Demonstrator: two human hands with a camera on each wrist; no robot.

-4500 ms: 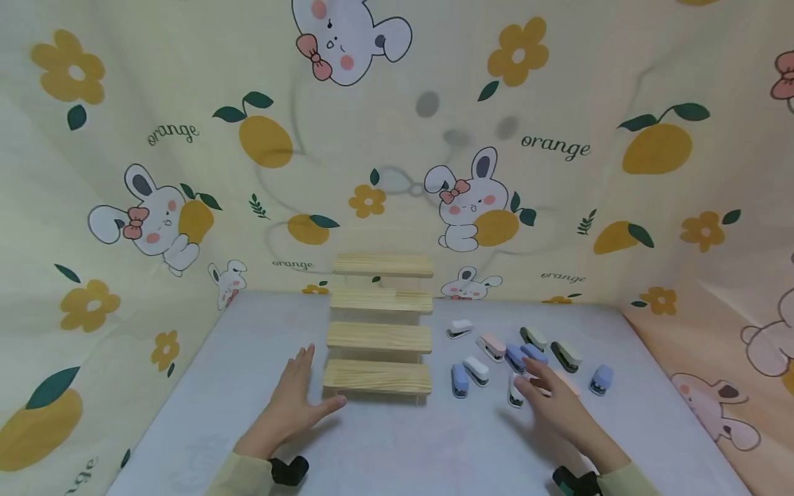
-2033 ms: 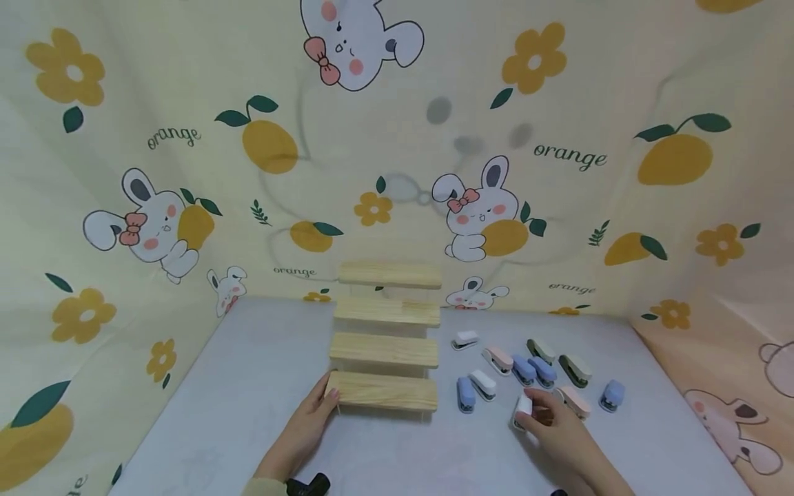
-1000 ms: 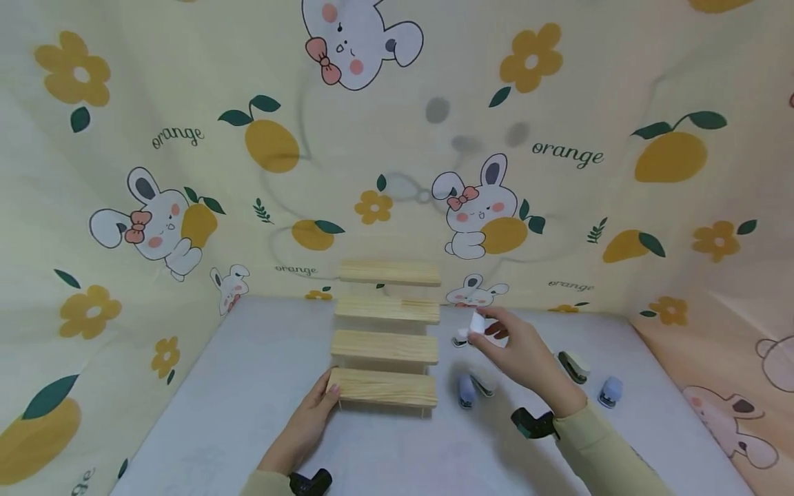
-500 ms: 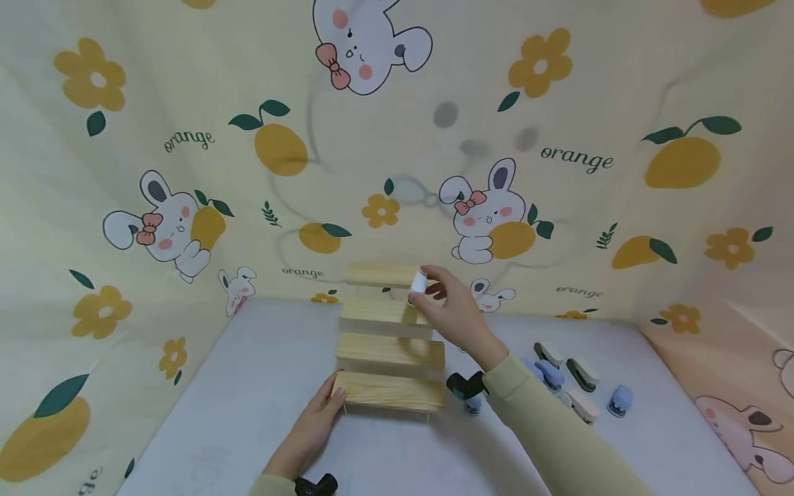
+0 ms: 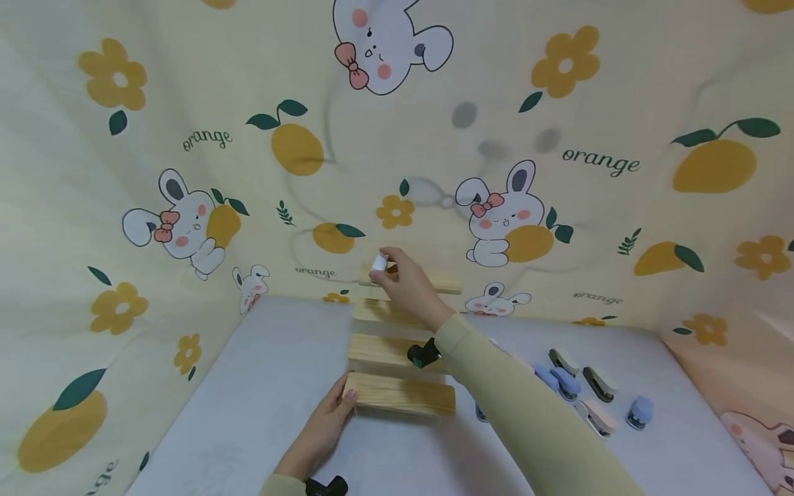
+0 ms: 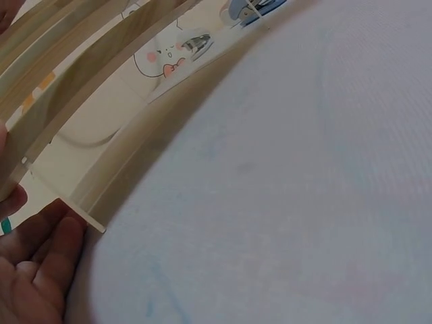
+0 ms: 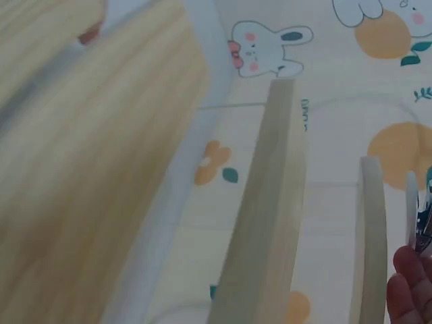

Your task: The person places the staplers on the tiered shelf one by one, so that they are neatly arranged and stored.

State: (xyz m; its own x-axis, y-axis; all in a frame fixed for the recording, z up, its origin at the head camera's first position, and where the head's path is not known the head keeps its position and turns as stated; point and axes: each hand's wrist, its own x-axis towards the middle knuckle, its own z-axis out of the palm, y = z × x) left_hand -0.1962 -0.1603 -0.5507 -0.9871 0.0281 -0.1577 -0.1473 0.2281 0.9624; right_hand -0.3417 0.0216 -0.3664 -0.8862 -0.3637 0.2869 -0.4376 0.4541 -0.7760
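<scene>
My right hand pinches a small white stapler over the left end of the top shelf of a four-step wooden display rack. In the right wrist view the stapler stands upright at the fingertips, close beside the top board. My left hand grips the left end of the lowest board, thumb on its upper face. Its curled fingers touch the thin clear leg in the left wrist view. My right forearm hides part of the middle shelves and some staplers behind it.
Several mini staplers lie on the white table right of the rack, among them a pink one, a green one and a blue one. A patterned cloth backdrop hangs right behind the rack.
My left hand has gone from hovering open beside the rack to holding its lowest board. My right hand took the white stapler off the table and carried it up and left to the top shelf.
</scene>
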